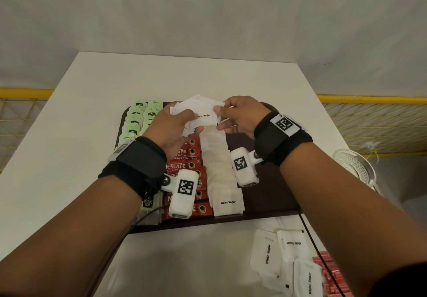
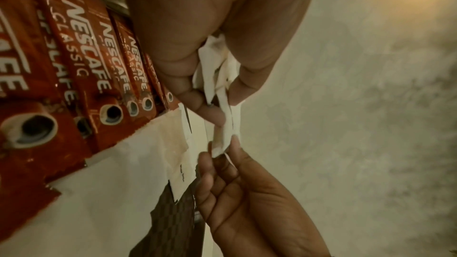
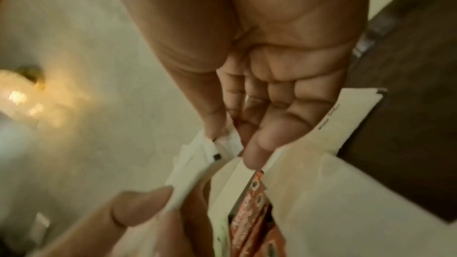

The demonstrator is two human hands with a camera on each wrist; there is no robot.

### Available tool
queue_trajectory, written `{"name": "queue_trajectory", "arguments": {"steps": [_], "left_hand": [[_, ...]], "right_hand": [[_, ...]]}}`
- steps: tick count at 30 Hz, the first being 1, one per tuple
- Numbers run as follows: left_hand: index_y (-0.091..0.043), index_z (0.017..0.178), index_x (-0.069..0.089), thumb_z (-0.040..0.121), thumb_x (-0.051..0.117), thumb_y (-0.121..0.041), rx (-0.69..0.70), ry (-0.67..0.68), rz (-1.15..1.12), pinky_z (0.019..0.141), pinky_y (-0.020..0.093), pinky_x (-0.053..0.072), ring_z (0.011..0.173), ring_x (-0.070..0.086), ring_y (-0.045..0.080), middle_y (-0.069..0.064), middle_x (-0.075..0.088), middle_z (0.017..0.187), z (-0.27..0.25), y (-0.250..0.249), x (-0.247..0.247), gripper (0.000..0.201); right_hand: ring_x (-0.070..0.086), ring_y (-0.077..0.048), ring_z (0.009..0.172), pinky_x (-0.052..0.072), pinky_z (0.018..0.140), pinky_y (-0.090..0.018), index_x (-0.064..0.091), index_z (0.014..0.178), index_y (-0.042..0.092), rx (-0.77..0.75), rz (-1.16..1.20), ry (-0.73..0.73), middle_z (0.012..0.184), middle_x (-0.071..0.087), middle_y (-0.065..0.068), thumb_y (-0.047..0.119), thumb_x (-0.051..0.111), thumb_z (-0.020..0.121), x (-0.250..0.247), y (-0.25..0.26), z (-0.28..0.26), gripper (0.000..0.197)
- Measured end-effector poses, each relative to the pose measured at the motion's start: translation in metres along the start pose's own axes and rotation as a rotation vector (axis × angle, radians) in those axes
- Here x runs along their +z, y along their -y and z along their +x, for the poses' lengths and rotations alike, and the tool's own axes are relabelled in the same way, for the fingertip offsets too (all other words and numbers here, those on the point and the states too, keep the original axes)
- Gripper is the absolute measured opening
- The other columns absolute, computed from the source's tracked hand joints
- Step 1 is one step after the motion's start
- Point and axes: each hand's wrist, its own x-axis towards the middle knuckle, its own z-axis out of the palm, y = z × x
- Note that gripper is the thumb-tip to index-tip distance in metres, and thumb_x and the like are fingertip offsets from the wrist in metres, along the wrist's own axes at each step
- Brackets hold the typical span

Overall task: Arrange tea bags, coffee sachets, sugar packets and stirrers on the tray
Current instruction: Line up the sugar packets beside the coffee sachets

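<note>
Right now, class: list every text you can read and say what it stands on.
"White Sugar": held sugar packets, tray row, loose packets.
"NESCAFE CLASSIC": red coffee sachets.
"McCoy teas": dark tag at the left wrist.
Green tea bags: print too small to read.
Wrist squares: coded patterns, not words.
</note>
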Motion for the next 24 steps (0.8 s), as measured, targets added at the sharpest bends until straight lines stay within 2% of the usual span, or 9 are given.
{"name": "queue_trajectory", "arguments": {"steps": [2, 6, 9, 12, 15, 17, 20, 22, 24], "left_hand": [[-0.017, 0.098, 0.058, 0.090, 0.059, 0.004, -0.001, -0.004, 0.001, 0.065, 0.028, 0.058, 0.086, 0.065, 0.023, 0.009, 0.063, 0.108, -0.001, -0.001, -0.001, 0.022], [-0.014, 0.110, 0.056, 0.090, 0.060, 0.005, -0.013, -0.031, -0.010, 0.071, 0.033, 0.059, 0.092, 0.066, 0.027, 0.014, 0.061, 0.118, 0.000, -0.002, -0.008, 0.028], [-0.011, 0.118, 0.054, 0.090, 0.060, 0.004, -0.017, -0.025, -0.026, 0.072, 0.032, 0.059, 0.091, 0.067, 0.027, 0.015, 0.061, 0.116, 0.000, -0.003, -0.013, 0.032], [-0.010, 0.120, 0.056, 0.090, 0.060, 0.003, -0.033, -0.007, -0.027, 0.071, 0.032, 0.060, 0.098, 0.067, 0.031, 0.016, 0.062, 0.120, -0.001, -0.002, -0.017, 0.033], [-0.011, 0.120, 0.058, 0.090, 0.062, 0.002, -0.048, -0.015, -0.010, 0.067, 0.031, 0.060, 0.106, 0.066, 0.032, 0.017, 0.061, 0.125, -0.001, 0.000, -0.019, 0.033], [-0.011, 0.122, 0.056, 0.090, 0.062, 0.002, -0.052, -0.016, 0.005, 0.064, 0.029, 0.059, 0.105, 0.065, 0.031, 0.016, 0.060, 0.124, -0.001, 0.001, -0.019, 0.035], [-0.010, 0.121, 0.055, 0.090, 0.061, 0.003, -0.056, -0.014, 0.014, 0.064, 0.029, 0.060, 0.105, 0.065, 0.031, 0.016, 0.061, 0.122, -0.002, 0.002, -0.019, 0.034], [-0.009, 0.125, 0.054, 0.090, 0.062, 0.003, -0.054, -0.013, 0.019, 0.066, 0.029, 0.060, 0.105, 0.066, 0.030, 0.014, 0.062, 0.120, -0.002, 0.002, -0.019, 0.038], [-0.008, 0.128, 0.053, 0.091, 0.062, 0.003, -0.055, -0.009, 0.023, 0.069, 0.030, 0.061, 0.103, 0.067, 0.029, 0.013, 0.063, 0.117, -0.002, 0.003, -0.019, 0.040]], "right_hand": [[0.067, -0.017, 0.063, 0.054, 0.058, -0.025, 0.054, 0.086, 0.013, -0.014, 0.133, -0.011, 0.093, 0.066, -0.012, 0.014, 0.069, 0.088, -0.003, -0.003, -0.001, 0.016], [0.065, -0.018, 0.064, 0.051, 0.053, -0.023, 0.054, 0.085, 0.015, -0.027, 0.123, -0.118, 0.087, 0.066, -0.008, 0.011, 0.068, 0.089, -0.022, -0.009, 0.000, 0.015], [0.062, -0.014, 0.060, 0.049, 0.049, -0.021, 0.057, 0.092, 0.013, 0.035, 0.020, -0.177, 0.086, 0.065, -0.010, 0.012, 0.066, 0.090, -0.040, -0.022, 0.007, 0.009], [0.059, -0.011, 0.059, 0.045, 0.048, -0.022, 0.060, 0.110, 0.010, 0.135, -0.158, -0.180, 0.084, 0.066, -0.009, 0.016, 0.067, 0.090, -0.050, -0.037, 0.013, 0.022], [0.056, -0.011, 0.060, 0.043, 0.048, -0.023, 0.062, 0.108, 0.012, 0.167, -0.345, -0.181, 0.075, 0.064, -0.004, 0.022, 0.066, 0.091, -0.049, -0.042, 0.016, 0.020], [0.054, -0.012, 0.059, 0.042, 0.049, -0.024, 0.062, 0.106, 0.014, 0.170, -0.392, -0.203, 0.074, 0.062, -0.004, 0.023, 0.066, 0.091, -0.047, -0.041, 0.018, 0.018], [0.057, -0.018, 0.068, 0.046, 0.055, -0.027, 0.062, 0.106, 0.014, 0.173, -0.443, -0.217, 0.085, 0.065, -0.009, 0.026, 0.068, 0.090, -0.042, -0.036, 0.021, 0.021], [0.057, -0.020, 0.072, 0.048, 0.060, -0.030, 0.061, 0.097, 0.015, 0.186, -0.481, -0.214, 0.089, 0.065, -0.010, 0.027, 0.068, 0.089, -0.039, -0.033, 0.023, 0.017], [0.059, -0.019, 0.074, 0.052, 0.072, -0.035, 0.059, 0.085, 0.016, 0.194, -0.537, -0.204, 0.089, 0.066, -0.009, 0.029, 0.067, 0.090, -0.039, -0.031, 0.024, 0.016]]}}
